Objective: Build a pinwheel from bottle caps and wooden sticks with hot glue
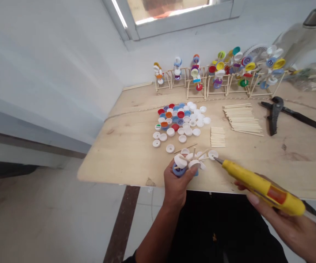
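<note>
My left hand (178,184) is closed around a small wheel of bottle caps (181,160) on wooden sticks, held above the table's front edge. White caps and a blue one show in it; the fingers cover part of the wheel. In my right hand (273,215) is a yellow hot glue gun (256,180), gripped by its handle. Its metal nozzle points left, close to a white cap (213,155) at the wheel's right side. I cannot tell whether the nozzle touches that cap.
Loose bottle caps (180,114) lie mid-table, with short sticks (217,137) and longer sticks (241,118) to their right. Black-handled pliers or cutters (276,113) lie farther right. Several stick frames with cap wheels (196,78) line the wall, beside a large clear bottle (294,40).
</note>
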The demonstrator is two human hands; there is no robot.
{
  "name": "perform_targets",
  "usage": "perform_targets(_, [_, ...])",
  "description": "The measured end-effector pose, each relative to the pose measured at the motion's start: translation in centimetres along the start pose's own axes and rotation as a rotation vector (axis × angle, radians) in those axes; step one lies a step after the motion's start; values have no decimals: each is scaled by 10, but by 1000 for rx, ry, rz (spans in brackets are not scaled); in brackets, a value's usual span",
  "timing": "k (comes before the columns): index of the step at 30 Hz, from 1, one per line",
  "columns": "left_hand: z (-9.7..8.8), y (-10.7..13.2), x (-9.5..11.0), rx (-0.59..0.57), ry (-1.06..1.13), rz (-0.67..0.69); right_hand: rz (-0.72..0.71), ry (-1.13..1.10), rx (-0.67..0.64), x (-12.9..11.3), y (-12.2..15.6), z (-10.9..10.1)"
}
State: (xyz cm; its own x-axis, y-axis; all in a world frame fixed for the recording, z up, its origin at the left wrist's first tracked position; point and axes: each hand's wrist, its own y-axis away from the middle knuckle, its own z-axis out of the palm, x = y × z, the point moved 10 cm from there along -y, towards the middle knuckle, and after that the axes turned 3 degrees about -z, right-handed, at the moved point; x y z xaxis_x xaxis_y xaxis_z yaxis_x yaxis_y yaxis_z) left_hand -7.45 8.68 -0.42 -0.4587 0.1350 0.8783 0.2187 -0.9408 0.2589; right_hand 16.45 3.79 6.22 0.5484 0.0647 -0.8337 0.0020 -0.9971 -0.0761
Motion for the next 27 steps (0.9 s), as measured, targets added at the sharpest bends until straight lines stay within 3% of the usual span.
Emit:
perform_targets(4, [3,3,5,-12,-55,24,-55,5,-111,-7,-4,18])
perform_targets(16, [19,7,32,-125,-224,223,-49,30,-124,-18,-7,24])
perform_targets(27, [21,8,35,-173,-293,291,-37,46,-64,-18,-9,20])
